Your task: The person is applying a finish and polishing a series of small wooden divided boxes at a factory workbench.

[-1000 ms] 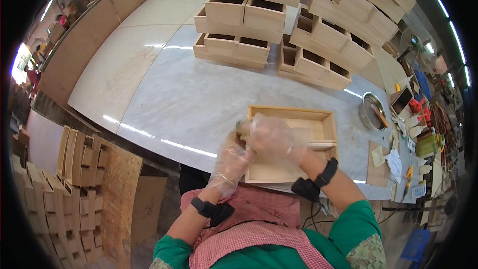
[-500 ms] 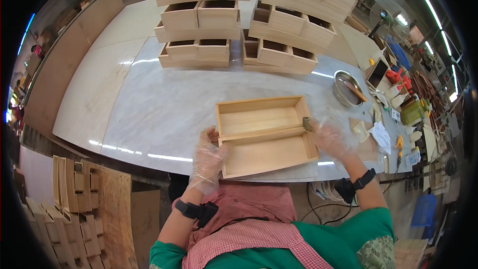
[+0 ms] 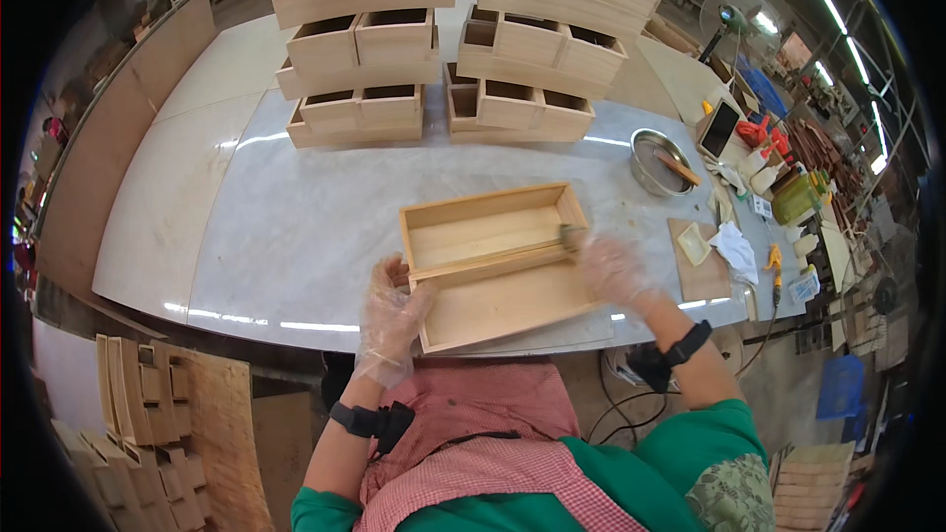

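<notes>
Box: open wooden box tilted on its side at the near table edge.
Left hand: gloved, fingers spread, bracing the left end.
Right hand: gloved, closed on a small brush at the right end.
Advice: keep the brace firm; brush along the edge, lightly.
</notes>
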Action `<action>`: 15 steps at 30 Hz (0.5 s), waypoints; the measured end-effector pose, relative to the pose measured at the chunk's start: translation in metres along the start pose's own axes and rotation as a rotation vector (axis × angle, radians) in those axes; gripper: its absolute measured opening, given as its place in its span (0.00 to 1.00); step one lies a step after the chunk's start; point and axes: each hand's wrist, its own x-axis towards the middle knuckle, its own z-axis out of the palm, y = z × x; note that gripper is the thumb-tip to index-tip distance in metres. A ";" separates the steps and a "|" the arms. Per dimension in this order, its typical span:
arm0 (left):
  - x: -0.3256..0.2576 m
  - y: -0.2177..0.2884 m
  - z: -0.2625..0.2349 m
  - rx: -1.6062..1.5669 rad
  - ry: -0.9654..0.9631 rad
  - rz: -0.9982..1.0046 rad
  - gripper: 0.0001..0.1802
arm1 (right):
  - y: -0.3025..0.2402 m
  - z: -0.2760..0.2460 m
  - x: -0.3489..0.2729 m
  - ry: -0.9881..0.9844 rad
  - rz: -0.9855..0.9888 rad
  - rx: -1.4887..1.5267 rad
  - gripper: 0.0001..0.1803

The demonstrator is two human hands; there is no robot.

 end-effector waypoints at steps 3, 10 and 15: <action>-0.005 0.003 -0.007 0.090 -0.046 0.042 0.45 | 0.032 0.016 -0.014 0.094 -0.013 -0.222 0.12; -0.040 0.036 -0.027 0.504 -0.320 0.259 0.57 | -0.081 0.008 0.058 0.318 -0.395 0.514 0.08; -0.036 0.045 -0.021 0.357 -0.347 0.290 0.53 | -0.169 -0.032 0.039 0.117 -0.536 0.274 0.08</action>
